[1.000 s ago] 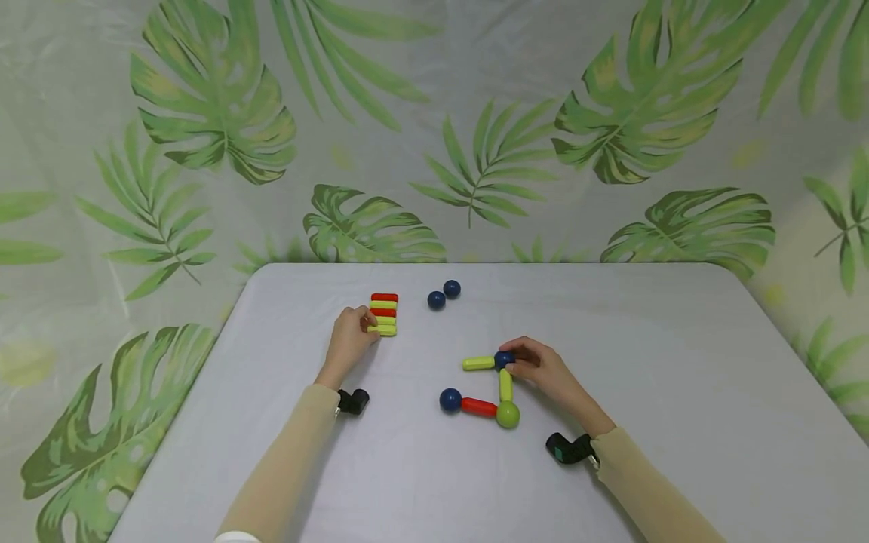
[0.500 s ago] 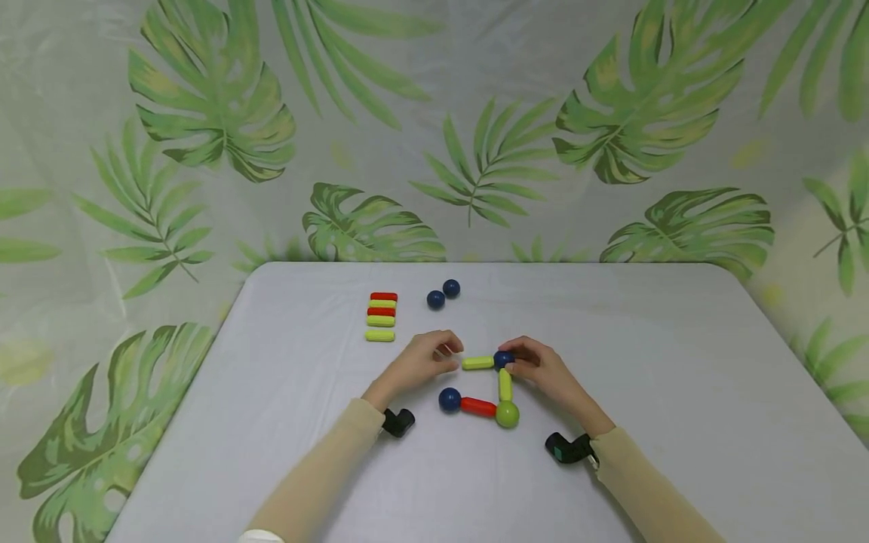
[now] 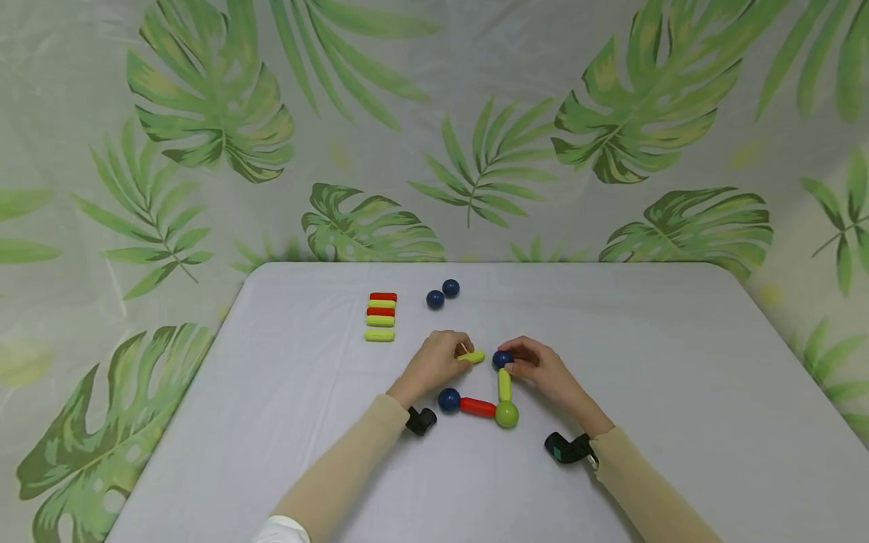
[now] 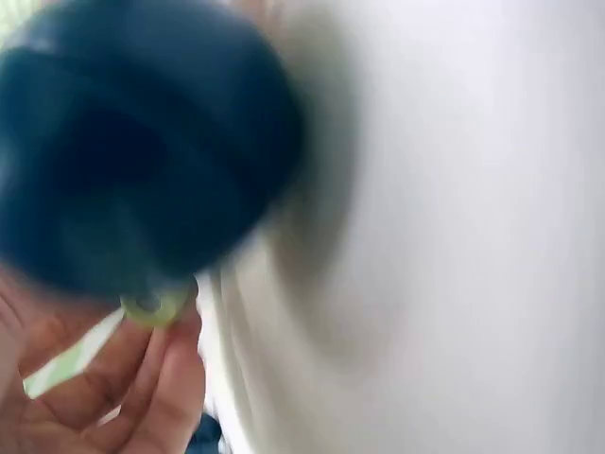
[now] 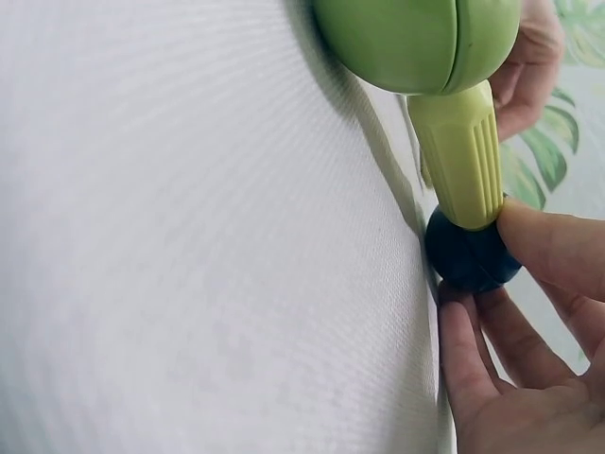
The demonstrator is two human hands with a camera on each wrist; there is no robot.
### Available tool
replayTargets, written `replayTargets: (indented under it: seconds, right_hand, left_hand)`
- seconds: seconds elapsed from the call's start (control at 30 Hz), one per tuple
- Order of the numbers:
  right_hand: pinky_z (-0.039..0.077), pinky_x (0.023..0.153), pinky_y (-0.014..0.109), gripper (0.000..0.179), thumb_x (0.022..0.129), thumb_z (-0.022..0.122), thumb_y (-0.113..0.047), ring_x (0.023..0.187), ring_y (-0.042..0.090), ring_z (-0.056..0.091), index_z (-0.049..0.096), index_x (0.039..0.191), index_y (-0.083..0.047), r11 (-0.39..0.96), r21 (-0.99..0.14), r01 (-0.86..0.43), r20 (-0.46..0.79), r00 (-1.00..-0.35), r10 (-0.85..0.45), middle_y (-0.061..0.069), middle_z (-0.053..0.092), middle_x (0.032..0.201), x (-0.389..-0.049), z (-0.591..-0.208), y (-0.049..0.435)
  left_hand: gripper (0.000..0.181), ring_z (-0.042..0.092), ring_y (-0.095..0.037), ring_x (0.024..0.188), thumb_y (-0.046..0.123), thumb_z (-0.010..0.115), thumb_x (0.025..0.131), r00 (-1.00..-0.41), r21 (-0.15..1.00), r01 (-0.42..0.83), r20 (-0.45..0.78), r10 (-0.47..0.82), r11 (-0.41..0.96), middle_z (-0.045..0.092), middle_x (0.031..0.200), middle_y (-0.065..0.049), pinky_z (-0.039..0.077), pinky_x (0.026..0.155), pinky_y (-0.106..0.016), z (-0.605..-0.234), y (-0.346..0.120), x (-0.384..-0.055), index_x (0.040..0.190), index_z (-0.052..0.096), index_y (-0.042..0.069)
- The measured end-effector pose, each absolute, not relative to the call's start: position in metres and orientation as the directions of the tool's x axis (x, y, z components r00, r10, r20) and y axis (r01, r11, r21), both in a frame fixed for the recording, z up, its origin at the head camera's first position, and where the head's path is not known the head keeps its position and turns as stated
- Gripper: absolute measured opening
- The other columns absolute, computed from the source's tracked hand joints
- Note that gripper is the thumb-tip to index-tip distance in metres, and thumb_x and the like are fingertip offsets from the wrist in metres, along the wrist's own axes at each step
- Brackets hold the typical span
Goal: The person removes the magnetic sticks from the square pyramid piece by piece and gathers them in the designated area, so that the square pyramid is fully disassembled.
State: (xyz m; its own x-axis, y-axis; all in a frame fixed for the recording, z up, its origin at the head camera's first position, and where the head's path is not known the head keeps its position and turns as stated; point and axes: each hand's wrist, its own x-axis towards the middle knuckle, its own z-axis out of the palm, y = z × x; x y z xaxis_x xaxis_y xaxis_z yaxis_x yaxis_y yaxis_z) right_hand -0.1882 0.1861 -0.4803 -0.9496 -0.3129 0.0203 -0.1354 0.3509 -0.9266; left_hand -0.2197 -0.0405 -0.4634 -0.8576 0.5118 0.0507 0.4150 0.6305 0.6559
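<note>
In the head view my left hand [image 3: 437,363] pinches a yellow-green rod [image 3: 477,356] between thumb and fingers. A small gap separates that rod from a blue ball [image 3: 502,360], which my right hand [image 3: 539,367] grips from the right. From this ball another yellow-green rod [image 3: 505,385] runs down to a green ball [image 3: 506,414]. A red rod [image 3: 478,407] links the green ball to a second blue ball [image 3: 449,400]. That second ball, blurred and large [image 4: 142,142], hides part of my left hand's work in the left wrist view. In the right wrist view, fingertips touch the held blue ball [image 5: 471,251].
Several loose red and yellow-green rods [image 3: 381,321] lie in a column on the white table [image 3: 652,339], left of the joined pieces. Two more blue balls [image 3: 443,294] sit near the far edge. A leaf-patterned cloth [image 3: 366,226] hangs behind the table.
My left hand let go of a rod at the column, moved right and took hold of the rod beside the blue ball, which now stands apart from it. The right hand stayed in place.
</note>
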Motion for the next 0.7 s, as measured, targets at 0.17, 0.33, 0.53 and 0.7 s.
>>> replayTargets:
  seconds: [0.17,0.33,0.53,0.7]
  right_hand:
    - [0.043,0.098,0.044,0.026,0.091,0.062,-0.003,0.115,0.034,0.053,0.06,0.117,-0.001,0.349,-0.928,-0.13,0.014,-0.949,-0.315,0.017,0.056,0.124,-0.188,-0.481,0.186]
    - [0.045,0.096,0.042,0.026,0.092,0.061,-0.003,0.114,0.034,0.054,0.06,0.118,-0.002,0.356,-0.923,-0.144,0.025,-0.947,-0.319,0.017,0.056,0.124,-0.188,-0.482,0.189]
    - [0.044,0.096,0.045,0.026,0.092,0.061,-0.003,0.114,0.035,0.053,0.059,0.118,0.0,0.35,-0.925,-0.148,0.028,-0.945,-0.326,0.019,0.056,0.124,-0.183,-0.474,0.187]
    - [0.044,0.097,0.043,0.027,0.092,0.061,-0.004,0.115,0.034,0.053,0.059,0.119,-0.001,0.339,-0.931,-0.135,0.018,-0.945,-0.327,0.018,0.056,0.125,-0.186,-0.478,0.187]
  left_hand:
    - [0.014,0.059,-0.013,0.086,0.007,0.071,0.086,-0.887,0.722,0.376,0.099,0.451,0.58,0.067,0.094,0.0,0.05,0.078,-0.025,-0.457,-0.066,-0.218,0.1,0.07,0.008]
    - [0.015,0.06,-0.02,0.091,0.001,0.071,0.084,-0.927,0.71,0.349,0.163,0.339,0.612,0.065,0.098,-0.006,0.051,0.08,-0.032,-0.456,-0.108,-0.219,0.098,0.068,0.004]
    - [0.016,0.056,-0.022,0.091,-0.002,0.071,0.082,-0.952,0.603,0.305,0.168,0.256,0.737,0.06,0.097,-0.007,0.048,0.083,-0.035,-0.46,-0.15,-0.218,0.096,0.069,0.003]
    - [0.017,0.056,-0.024,0.088,-0.004,0.072,0.079,-0.966,0.55,0.258,0.148,0.211,0.794,0.059,0.093,-0.008,0.048,0.081,-0.037,-0.46,-0.163,-0.222,0.095,0.069,0.002]
